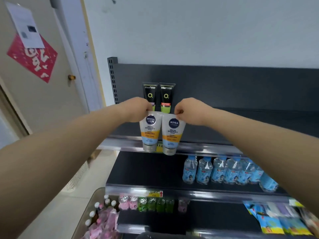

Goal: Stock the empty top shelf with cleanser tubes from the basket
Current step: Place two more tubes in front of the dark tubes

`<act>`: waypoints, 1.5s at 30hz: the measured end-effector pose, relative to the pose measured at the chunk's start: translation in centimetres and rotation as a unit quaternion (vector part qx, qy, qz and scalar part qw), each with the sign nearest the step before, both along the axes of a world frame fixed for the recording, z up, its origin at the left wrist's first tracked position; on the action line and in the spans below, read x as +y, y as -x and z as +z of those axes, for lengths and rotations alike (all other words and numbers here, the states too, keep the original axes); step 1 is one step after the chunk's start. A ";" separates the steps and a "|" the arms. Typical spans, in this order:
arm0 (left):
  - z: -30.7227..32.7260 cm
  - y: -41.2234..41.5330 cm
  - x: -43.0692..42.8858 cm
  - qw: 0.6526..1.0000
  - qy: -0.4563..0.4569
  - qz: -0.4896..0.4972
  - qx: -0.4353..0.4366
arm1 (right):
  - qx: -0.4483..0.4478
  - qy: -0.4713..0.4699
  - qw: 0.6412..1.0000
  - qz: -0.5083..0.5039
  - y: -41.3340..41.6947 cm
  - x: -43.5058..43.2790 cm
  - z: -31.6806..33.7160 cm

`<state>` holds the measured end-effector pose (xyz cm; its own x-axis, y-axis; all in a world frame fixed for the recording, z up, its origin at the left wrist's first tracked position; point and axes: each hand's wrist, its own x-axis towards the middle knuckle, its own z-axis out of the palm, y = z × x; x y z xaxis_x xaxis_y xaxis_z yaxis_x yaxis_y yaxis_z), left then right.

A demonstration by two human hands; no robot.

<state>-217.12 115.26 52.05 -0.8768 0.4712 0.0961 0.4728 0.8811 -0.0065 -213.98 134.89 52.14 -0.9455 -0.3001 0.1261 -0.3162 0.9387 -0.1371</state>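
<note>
Pinching crimped tops, the left hand [138, 110] holds one white-and-orange plastic cleanser tube [149, 133], the right hand [190, 112] a second tube [172, 137], caps down at the front lip of the dark metal top shelf [241, 125], before two black tubes [149, 95]. Both grips are closed; next, likely, standing them upright and letting go.

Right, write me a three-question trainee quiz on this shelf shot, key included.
1. True or false: two black tubes are upright at the back of the top shelf.
2. The left hand holds a white tube by its: A) cap, B) crimped top edge, C) middle.
3. Fill in: the right hand pinches a second white tube, cap pointing ___.
Key: 1 true; 2 B; 3 down.
</note>
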 end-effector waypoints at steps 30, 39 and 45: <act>-1.2 13.4 -2.1 0.992 -0.103 0.023 0.066 | 0.048 0.029 0.993 -0.106 13.1 -1.7 -0.1; -2.3 14.9 -1.0 0.992 -0.106 0.024 0.056 | 0.054 0.022 0.991 -0.119 15.0 -1.8 -0.5; -2.3 15.3 -0.6 0.994 -0.094 0.032 0.056 | 0.055 0.023 0.991 -0.117 15.6 -1.9 -0.7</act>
